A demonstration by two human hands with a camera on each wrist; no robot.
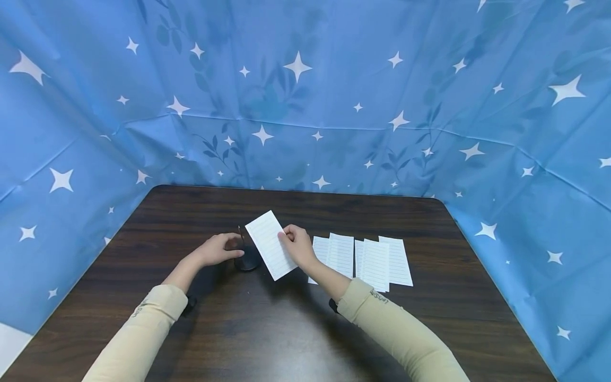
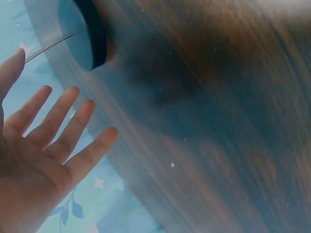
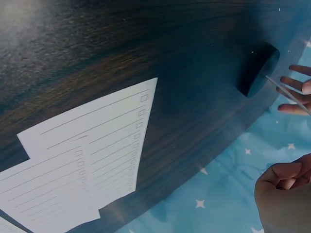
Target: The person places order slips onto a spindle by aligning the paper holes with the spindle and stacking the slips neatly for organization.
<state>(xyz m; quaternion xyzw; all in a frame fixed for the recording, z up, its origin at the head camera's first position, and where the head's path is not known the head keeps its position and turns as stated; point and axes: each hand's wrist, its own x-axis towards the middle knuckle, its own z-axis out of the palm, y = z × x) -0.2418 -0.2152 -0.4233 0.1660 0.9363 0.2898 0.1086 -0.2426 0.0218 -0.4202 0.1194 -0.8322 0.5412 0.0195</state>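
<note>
In the head view, my right hand (image 1: 298,246) pinches a small white lined sheet of paper (image 1: 271,245) by its right edge, tilted above the table. Left of that sheet stands a bill spike, its round black base (image 1: 248,261) on the table and a thin upright rod (image 2: 51,47). My left hand (image 1: 221,249) is beside the spike, fingers spread and palm toward it in the left wrist view, gripping nothing. The right wrist view shows curled right fingers (image 3: 286,187) at the edge; the pinched sheet is out of sight there.
Right of my right hand, several more lined sheets (image 1: 377,265) with small checkboxes lie partly overlapping on the dark wood table (image 1: 267,329). A blue curtain (image 1: 305,101) with white stars hangs behind and around the table's far edge.
</note>
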